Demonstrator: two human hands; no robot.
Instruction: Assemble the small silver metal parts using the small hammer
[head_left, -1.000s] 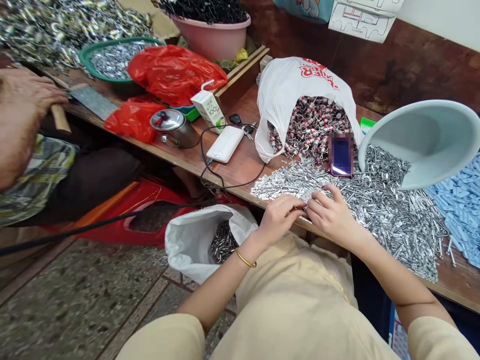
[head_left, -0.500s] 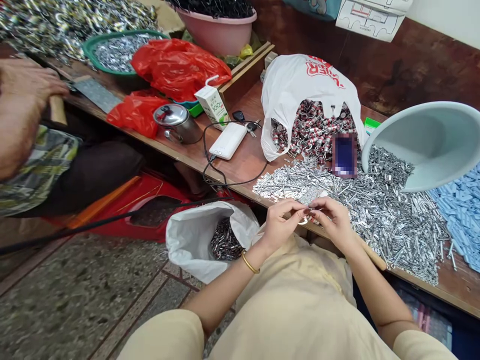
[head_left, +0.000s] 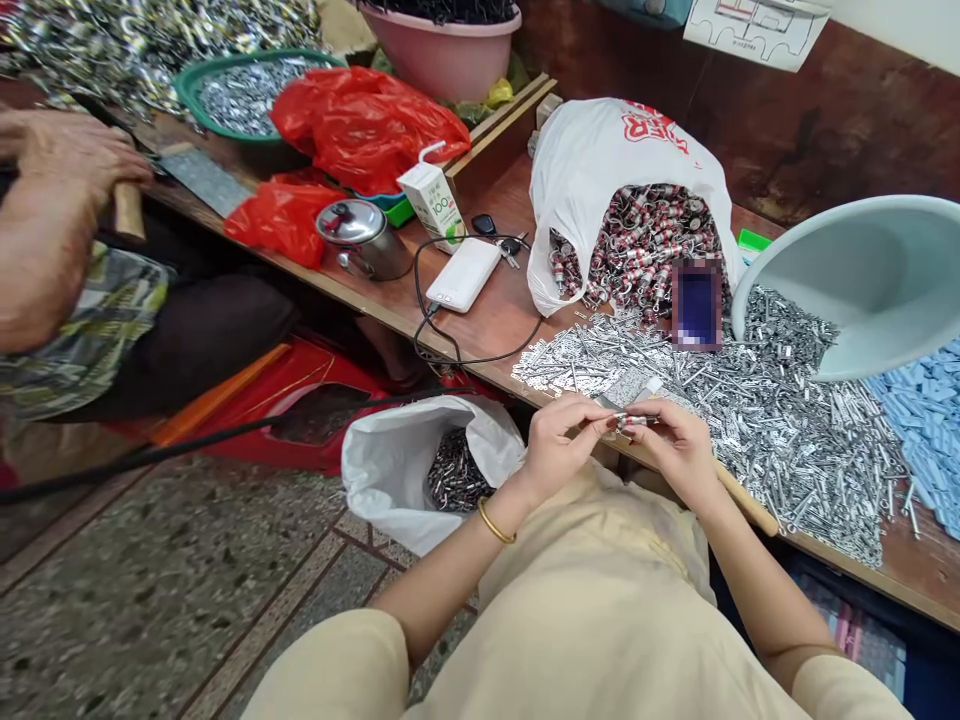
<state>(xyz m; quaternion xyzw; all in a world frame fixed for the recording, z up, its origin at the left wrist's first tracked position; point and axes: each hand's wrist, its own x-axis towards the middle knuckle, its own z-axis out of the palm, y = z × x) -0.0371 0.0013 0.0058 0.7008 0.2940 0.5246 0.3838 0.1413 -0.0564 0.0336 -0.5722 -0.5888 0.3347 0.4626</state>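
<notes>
Holding one small red-and-silver banded metal piece (head_left: 637,420) between my two hands, just above the front edge of the brown wooden bench (head_left: 487,325). Left hand (head_left: 564,438): thumb and fingertips pinched at the piece's left end. Right hand (head_left: 677,448): fingers curled, grasping its right end; exact contact too small to tell. Progress, as judged: many similar banded pieces (head_left: 652,240) fill the white plastic bag with red lettering (head_left: 592,150) behind, so a good share looks done. The piece in my fingers seems in work; whether it is complete, cannot tell. Left over: a broad heap of loose silver metal parts (head_left: 795,460) across the bench, some running into the tipped pale grey-blue plastic basin (head_left: 892,270). Plenty remains. A pale wooden handle (head_left: 746,498) lies beside my right wrist, unheld.
</notes>
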